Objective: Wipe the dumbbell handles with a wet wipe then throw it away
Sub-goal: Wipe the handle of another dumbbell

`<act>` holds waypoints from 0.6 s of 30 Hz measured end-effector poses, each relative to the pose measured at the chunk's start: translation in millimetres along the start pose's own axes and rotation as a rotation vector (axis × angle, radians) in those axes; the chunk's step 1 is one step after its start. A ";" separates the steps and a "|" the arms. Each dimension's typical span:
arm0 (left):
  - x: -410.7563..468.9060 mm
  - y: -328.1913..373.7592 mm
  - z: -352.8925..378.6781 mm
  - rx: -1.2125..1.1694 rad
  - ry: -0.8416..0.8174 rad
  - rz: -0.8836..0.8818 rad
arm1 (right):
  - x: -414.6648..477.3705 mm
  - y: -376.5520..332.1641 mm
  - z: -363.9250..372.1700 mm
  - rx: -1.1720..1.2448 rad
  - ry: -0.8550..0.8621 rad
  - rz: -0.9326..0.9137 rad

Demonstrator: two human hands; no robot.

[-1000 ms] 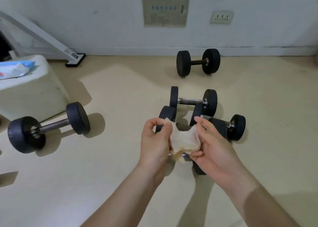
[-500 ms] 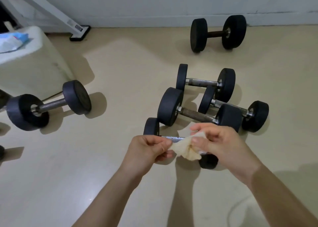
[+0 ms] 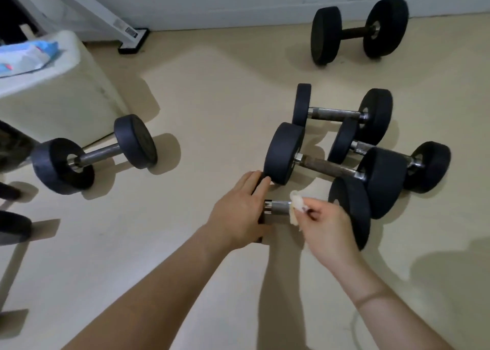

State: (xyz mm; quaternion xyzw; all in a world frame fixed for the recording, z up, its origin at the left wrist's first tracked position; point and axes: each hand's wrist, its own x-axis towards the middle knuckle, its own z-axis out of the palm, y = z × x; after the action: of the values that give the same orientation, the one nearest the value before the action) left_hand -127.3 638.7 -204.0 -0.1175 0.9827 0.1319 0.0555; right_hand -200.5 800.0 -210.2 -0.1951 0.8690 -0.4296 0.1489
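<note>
The nearest dumbbell point(image 3: 350, 209) lies on the floor with a shiny steel handle point(image 3: 278, 207). My left hand point(image 3: 240, 211) rests over its left weight with fingers extended, covering most of that weight. My right hand point(image 3: 327, 223) pinches a crumpled white wet wipe point(image 3: 297, 207) and holds it against the handle. Behind it, three more black dumbbells crowd together: one with a rusty handle point(image 3: 328, 167), one point(image 3: 342, 112) farther back, and one point(image 3: 427, 164) to the right.
A lone dumbbell point(image 3: 95, 153) lies at the left, another point(image 3: 359, 31) stands near the back wall. A cream bin point(image 3: 63, 95) at the far left carries a blue wipes pack point(image 3: 23, 55). A white metal frame foot point(image 3: 132, 38) touches the floor behind it.
My left hand let go of the wipe and moved onto the near dumbbell's left weight. My right hand brought the wipe down onto the handle. The camera tilted down and closer.
</note>
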 end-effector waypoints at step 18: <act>-7.5 -6.6 -4.9 0.151 -0.070 0.141 | -5.3 -2.2 50.0 -0.753 -0.150 -0.188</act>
State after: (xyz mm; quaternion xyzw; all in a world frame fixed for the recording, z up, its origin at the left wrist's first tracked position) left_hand -118.8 632.9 -199.8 -0.0386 0.9931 0.0650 0.0893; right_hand -174.1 766.8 -237.3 -0.3457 0.9308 -0.0771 0.0900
